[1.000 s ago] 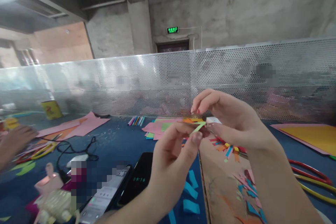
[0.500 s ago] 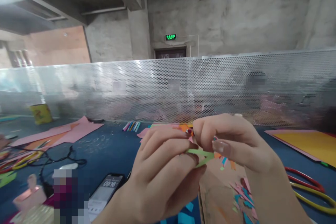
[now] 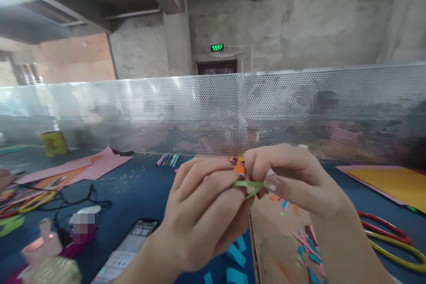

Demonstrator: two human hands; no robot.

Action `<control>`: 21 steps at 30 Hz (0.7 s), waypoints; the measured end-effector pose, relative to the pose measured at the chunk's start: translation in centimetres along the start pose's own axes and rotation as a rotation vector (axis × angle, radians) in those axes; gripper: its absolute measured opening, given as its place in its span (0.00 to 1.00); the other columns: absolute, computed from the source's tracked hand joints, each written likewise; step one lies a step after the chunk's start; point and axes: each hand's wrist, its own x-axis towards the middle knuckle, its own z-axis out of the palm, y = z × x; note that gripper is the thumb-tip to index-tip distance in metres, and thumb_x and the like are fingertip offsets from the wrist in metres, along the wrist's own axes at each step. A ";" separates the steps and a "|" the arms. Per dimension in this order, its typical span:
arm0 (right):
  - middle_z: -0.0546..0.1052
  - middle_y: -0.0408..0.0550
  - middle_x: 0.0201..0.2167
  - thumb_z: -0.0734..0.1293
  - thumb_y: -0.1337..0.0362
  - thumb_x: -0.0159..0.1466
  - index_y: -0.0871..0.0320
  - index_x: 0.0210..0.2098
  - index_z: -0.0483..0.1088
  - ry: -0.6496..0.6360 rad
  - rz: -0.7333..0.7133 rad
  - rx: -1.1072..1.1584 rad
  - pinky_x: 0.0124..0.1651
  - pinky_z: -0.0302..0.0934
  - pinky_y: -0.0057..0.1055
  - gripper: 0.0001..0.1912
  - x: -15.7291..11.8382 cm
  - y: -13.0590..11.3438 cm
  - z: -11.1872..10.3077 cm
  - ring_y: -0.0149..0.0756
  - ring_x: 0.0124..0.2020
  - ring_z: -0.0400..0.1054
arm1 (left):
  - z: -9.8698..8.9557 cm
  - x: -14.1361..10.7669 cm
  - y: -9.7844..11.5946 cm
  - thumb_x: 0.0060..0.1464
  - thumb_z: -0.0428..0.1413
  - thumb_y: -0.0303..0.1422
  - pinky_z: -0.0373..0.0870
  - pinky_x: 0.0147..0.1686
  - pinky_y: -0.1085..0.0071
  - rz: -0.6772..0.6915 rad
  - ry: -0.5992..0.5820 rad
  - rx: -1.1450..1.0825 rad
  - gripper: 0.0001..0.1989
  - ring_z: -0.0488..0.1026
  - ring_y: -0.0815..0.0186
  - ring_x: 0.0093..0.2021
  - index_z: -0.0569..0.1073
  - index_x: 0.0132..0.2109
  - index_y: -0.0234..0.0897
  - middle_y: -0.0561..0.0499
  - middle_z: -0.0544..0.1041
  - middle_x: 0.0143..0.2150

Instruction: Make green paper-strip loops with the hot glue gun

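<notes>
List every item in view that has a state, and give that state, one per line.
Green strip: bent into a narrow V, held in both hands
Left hand: curled, holding the strip's open end
Right hand: pinching the strip's bent end
Phone: face up, screen lit
Exit sign: lit
Markers: lying side by side
Yellow container: upright
Pink paper: lying flat

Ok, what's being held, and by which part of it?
A folded light-green paper strip: the right hand pinches its bent end, the left hand the opposite side.
</notes>
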 end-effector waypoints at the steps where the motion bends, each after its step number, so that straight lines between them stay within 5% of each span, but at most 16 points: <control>1: 0.62 0.43 0.22 0.59 0.63 0.61 0.59 0.23 0.61 -0.003 0.001 -0.014 0.28 0.52 0.30 0.11 0.0 0.0 0.0 0.29 0.25 0.57 | 0.0 0.0 -0.1 0.41 0.60 0.26 0.67 0.42 0.64 0.006 0.000 0.013 0.11 0.71 0.60 0.42 0.71 0.35 0.37 0.50 0.77 0.35; 15: 0.59 0.41 0.22 0.58 0.69 0.61 0.59 0.24 0.59 0.016 -0.026 -0.037 0.25 0.49 0.29 0.09 0.2 0.7 -0.1 0.27 0.23 0.53 | 0.4 0.3 -0.1 0.41 0.58 0.25 0.67 0.41 0.59 -0.104 0.017 -0.070 0.12 0.69 0.56 0.43 0.69 0.36 0.37 0.44 0.74 0.40; 21: 0.59 0.41 0.22 0.57 0.71 0.61 0.59 0.25 0.60 0.015 -0.068 -0.104 0.24 0.49 0.28 0.09 0.3 0.3 -0.2 0.27 0.23 0.53 | 0.5 0.3 0.5 0.41 0.57 0.21 0.67 0.40 0.65 -0.175 0.130 -0.166 0.16 0.69 0.61 0.41 0.68 0.40 0.39 0.46 0.71 0.43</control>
